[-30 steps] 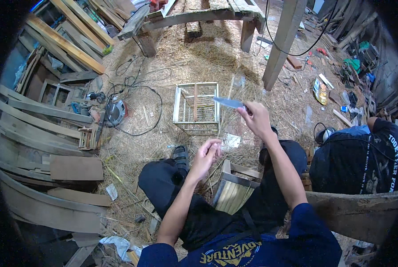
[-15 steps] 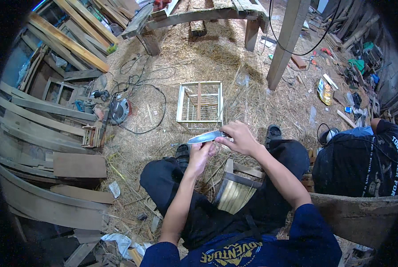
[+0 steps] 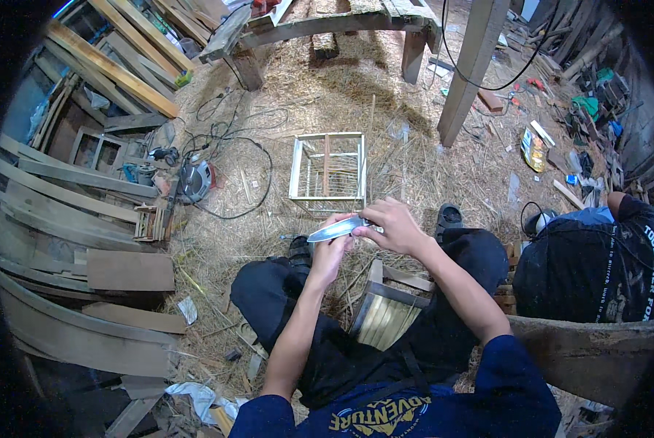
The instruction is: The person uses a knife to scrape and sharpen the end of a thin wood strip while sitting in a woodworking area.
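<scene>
At the centre the knife blade (image 3: pixel 333 230) was silvery, the cage (image 3: pixel 295 171) cream with a reddish-brown bar (image 3: pixel 326 166), the shirt (image 3: pixel 451 405) at the bottom navy with a yellow-and-white print (image 3: pixel 381 417), and the co-worker's shirt (image 3: pixel 560 277) at right black with white lettering (image 3: pixel 649 274).

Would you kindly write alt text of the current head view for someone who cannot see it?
A person's right hand holds a knife that partly hides the left hand. Beyond them, a cage-like wooden frame stands on a littered floor, with a power tool to its left.

Right hand (image 3: pixel 391 225) curls closed beside left hand (image 3: pixel 328 252) — forearms (image 3: pixel 295 339) angled inward.
</scene>
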Available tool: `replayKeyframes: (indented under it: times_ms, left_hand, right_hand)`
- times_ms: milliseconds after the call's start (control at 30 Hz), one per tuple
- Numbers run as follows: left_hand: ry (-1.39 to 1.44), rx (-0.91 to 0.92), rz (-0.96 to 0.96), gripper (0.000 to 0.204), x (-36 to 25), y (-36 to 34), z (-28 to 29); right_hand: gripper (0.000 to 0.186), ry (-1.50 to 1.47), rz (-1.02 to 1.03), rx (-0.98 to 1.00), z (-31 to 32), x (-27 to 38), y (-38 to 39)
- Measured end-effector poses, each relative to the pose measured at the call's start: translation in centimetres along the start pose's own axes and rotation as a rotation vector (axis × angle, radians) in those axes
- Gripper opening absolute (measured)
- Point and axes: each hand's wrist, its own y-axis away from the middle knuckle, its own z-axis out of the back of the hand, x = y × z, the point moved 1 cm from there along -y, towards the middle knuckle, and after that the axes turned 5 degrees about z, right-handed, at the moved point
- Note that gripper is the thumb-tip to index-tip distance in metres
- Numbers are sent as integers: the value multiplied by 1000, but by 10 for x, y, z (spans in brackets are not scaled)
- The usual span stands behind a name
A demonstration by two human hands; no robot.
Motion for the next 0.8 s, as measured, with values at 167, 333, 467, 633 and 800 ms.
replayKeyframes:
  times_ms: [167, 333, 467, 633, 800]
  left_hand:
    - [-169, -36, 10, 18, 0, 2, 0]
    - [-57, -26, 53, 14, -4, 4, -3]
    - [-125, 7, 0, 13, -12, 10, -3]
    - [-248, -30, -7, 12, -1, 8, 10]
    - [-314, -118, -92, 13, -7, 11, -3]
  right_hand:
    - [37, 43, 1, -12, 7, -4, -1]
    - [34, -7, 57, -106, 8, -6, 1]
    - [33, 51, -135, -154, 25, -24, 2]
    - [36, 78, -60, -129, 14, -8, 4]
    - [38, 38, 26, -17, 3, -2, 1]
